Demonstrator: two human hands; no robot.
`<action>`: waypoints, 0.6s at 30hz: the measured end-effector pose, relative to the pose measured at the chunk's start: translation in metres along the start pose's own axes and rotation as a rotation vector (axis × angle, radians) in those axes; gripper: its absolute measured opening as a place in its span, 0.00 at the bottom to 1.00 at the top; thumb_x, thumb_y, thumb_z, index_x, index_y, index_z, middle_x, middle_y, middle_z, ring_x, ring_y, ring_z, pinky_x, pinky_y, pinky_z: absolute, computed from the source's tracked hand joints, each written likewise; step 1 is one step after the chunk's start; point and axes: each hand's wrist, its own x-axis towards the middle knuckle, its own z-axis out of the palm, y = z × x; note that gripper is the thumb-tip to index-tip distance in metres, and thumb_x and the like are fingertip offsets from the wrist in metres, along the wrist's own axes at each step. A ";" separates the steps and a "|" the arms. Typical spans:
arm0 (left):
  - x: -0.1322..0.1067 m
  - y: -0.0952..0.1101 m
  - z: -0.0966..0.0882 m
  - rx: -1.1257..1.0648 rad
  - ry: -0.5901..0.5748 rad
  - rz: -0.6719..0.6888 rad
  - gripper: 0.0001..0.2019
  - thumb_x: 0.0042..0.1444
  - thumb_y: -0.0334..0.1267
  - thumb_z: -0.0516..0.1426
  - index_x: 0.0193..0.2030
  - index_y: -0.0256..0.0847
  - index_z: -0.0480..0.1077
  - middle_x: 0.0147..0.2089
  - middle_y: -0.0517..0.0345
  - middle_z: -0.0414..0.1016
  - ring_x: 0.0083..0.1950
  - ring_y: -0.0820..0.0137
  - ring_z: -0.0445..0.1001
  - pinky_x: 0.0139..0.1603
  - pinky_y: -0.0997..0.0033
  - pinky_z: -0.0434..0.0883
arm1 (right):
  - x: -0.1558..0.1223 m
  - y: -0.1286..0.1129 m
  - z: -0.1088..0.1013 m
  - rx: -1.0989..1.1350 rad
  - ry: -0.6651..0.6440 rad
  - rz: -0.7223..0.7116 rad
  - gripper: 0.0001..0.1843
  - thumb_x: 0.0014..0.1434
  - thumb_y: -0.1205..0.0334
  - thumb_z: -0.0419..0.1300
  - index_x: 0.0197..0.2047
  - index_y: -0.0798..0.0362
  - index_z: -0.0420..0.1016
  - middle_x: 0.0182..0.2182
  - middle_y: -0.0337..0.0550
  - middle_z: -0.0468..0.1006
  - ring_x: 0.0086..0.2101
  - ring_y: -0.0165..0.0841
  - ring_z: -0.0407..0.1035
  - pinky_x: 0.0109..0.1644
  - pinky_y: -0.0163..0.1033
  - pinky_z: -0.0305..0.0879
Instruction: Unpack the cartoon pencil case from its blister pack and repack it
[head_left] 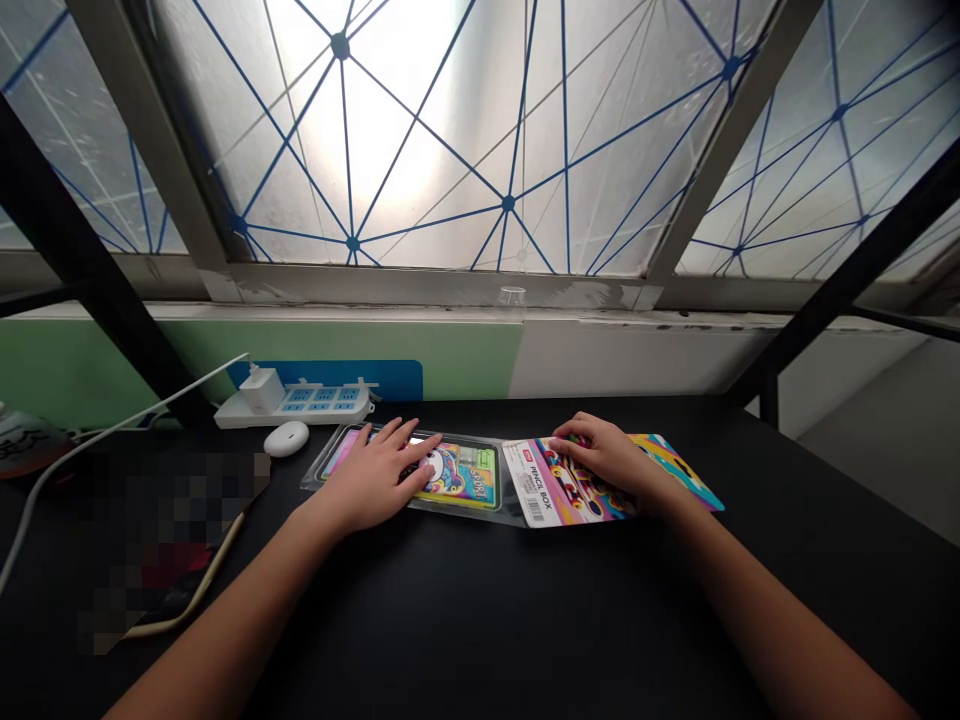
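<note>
A pencil box (461, 474) with a bright cartoon print sits in a clear plastic blister tray (511, 508) on the black desk. My left hand (382, 475) lies over the box and tray with its fingers spread, covering the box's left part. To the right, joined or overlapping the plastic, is a colourful printed backing card (534, 487) marked "PENCIL BOX" with a barcode. My right hand (600, 455) grips this card near its upper edge, fingers bent and thumb on the printed face. The hand and wrist hide part of the card.
Behind the left hand stands a white power strip (322, 402) with a plugged-in charger (262, 390) and cable. A white round case (286, 438) is close to the tray. A blurred-out item (180, 540) lies at left. Black metal bars (810, 270) slant up before the window.
</note>
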 end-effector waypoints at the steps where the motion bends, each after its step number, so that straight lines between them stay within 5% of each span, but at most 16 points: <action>1: 0.000 0.000 0.000 0.002 0.001 -0.007 0.26 0.70 0.58 0.41 0.72 0.62 0.54 0.76 0.57 0.50 0.76 0.51 0.47 0.70 0.39 0.47 | 0.000 -0.002 0.001 -0.002 0.008 0.005 0.20 0.64 0.44 0.56 0.41 0.49 0.81 0.40 0.45 0.76 0.41 0.40 0.72 0.46 0.43 0.66; 18: -0.003 0.034 0.013 0.051 0.048 -0.070 0.26 0.69 0.56 0.42 0.72 0.58 0.56 0.75 0.50 0.52 0.76 0.50 0.47 0.69 0.36 0.48 | -0.008 -0.034 0.029 0.005 0.069 0.046 0.19 0.66 0.45 0.52 0.41 0.48 0.78 0.40 0.44 0.74 0.38 0.39 0.71 0.44 0.44 0.64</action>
